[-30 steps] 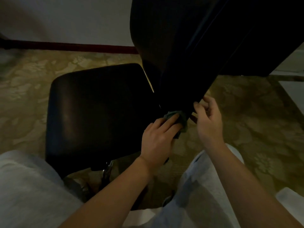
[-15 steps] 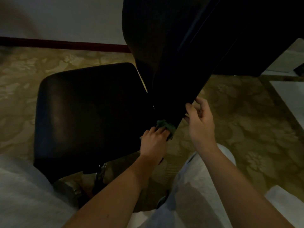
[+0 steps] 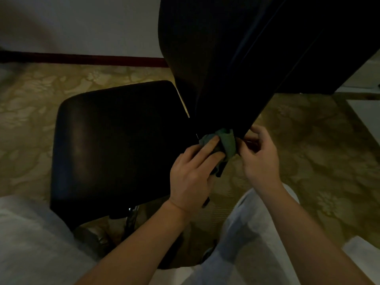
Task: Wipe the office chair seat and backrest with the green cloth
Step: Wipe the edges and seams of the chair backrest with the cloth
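Observation:
The black office chair fills the middle of the head view. Its seat (image 3: 115,140) lies at the left and its tall dark backrest (image 3: 236,58) rises at the right, narrowing to a bottom end between my hands. My left hand (image 3: 191,175) grips the bunched green cloth (image 3: 226,142) and presses it against the lower end of the backrest. My right hand (image 3: 261,157) has its fingers curled round the backrest's lower right edge, right next to the cloth. Part of the cloth is hidden under my left fingers.
Patterned beige carpet (image 3: 318,161) surrounds the chair. A white wall with a dark red skirting board (image 3: 82,58) runs along the back. My light trouser legs (image 3: 246,233) fill the bottom of the view, and the chair's base (image 3: 131,217) shows under the seat.
My left hand has slid the green cloth up and to the right along the backrest's bottom end, so more cloth shows. My right hand keeps its hold on the edge.

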A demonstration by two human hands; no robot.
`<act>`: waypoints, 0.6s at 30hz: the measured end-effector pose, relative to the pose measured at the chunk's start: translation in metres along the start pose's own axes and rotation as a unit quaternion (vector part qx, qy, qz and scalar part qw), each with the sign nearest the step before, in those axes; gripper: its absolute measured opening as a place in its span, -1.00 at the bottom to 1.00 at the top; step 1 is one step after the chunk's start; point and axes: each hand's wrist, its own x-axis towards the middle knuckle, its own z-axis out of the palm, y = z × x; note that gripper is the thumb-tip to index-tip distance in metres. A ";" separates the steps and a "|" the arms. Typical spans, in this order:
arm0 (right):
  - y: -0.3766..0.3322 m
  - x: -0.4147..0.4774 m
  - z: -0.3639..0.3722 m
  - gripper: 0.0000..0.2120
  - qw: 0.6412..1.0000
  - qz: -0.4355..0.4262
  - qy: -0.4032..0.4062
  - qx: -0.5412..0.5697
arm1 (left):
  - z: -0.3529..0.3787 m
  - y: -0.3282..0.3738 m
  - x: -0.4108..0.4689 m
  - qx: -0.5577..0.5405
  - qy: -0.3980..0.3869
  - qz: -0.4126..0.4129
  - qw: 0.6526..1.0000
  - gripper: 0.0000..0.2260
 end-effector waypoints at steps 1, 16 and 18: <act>-0.001 0.000 0.000 -0.75 1.000 0.000 0.003 -0.003 | 0.004 0.001 0.002 0.000 0.001 0.007 1.000 -0.76; -0.007 -0.001 0.007 -0.76 1.000 0.003 0.026 -0.008 | 0.071 -0.014 -0.023 0.016 -0.125 -0.010 0.992 -0.71; -0.004 0.001 0.008 -0.73 0.999 -0.003 0.029 -0.031 | 0.075 -0.016 -0.026 0.026 -0.157 -0.028 0.987 -0.73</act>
